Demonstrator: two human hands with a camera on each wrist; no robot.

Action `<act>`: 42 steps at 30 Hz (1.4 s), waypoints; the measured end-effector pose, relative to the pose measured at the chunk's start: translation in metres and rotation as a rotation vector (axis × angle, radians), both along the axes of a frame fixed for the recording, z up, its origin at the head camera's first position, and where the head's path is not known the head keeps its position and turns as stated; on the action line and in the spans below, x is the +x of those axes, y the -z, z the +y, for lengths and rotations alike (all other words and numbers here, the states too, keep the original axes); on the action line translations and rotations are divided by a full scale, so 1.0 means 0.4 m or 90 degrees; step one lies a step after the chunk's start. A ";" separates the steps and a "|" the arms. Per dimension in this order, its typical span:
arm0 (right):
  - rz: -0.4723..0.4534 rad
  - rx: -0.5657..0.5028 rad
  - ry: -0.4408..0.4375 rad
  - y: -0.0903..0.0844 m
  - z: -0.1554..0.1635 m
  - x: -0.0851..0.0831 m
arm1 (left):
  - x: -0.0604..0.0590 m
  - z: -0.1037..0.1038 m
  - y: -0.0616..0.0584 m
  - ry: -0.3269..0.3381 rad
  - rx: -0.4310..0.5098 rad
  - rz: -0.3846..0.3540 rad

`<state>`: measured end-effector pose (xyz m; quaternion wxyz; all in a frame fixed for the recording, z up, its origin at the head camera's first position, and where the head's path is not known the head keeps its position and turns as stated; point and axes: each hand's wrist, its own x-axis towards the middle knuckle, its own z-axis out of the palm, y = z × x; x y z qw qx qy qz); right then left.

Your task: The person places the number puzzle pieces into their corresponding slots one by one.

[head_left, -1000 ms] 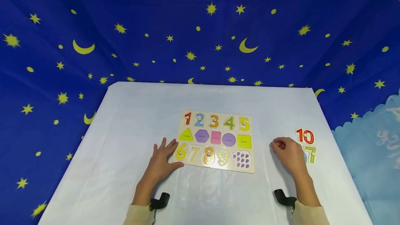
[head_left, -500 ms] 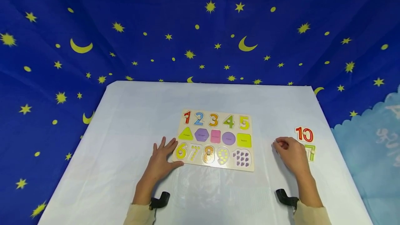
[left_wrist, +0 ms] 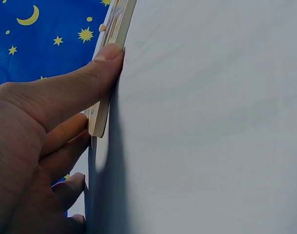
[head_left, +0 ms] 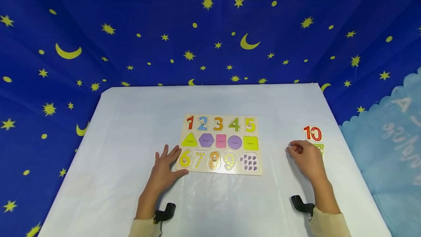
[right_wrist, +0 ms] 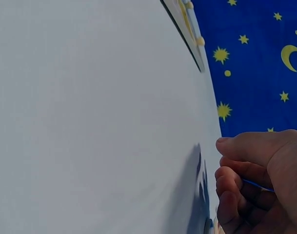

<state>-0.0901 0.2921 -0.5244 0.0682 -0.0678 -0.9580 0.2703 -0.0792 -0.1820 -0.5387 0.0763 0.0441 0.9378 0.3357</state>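
Beige-sleeved left hand [head_left: 164,169]: fingers spread, unclenched, thumb and fingers touching near-left corner of number board [head_left: 230,172]. Right hand [head_left: 306,158]: fingers curled over desk [head_left: 131,120], can't tell if anything held. Board mid-desk between hands, number pieces [head_left: 218,124] 1–6 and 8 seated. Red 10 [head_left: 313,134], part-hidden green 7 [head_left: 318,146] just past right hand. Starry blue cloth [head_left: 210,54] behind.

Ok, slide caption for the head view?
Left hand at the corner of the number board, right hand near the red 10.
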 end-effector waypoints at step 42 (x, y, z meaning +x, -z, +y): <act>-0.034 0.012 0.097 0.006 0.130 0.089 | 0.005 0.002 0.002 -0.011 -0.003 0.004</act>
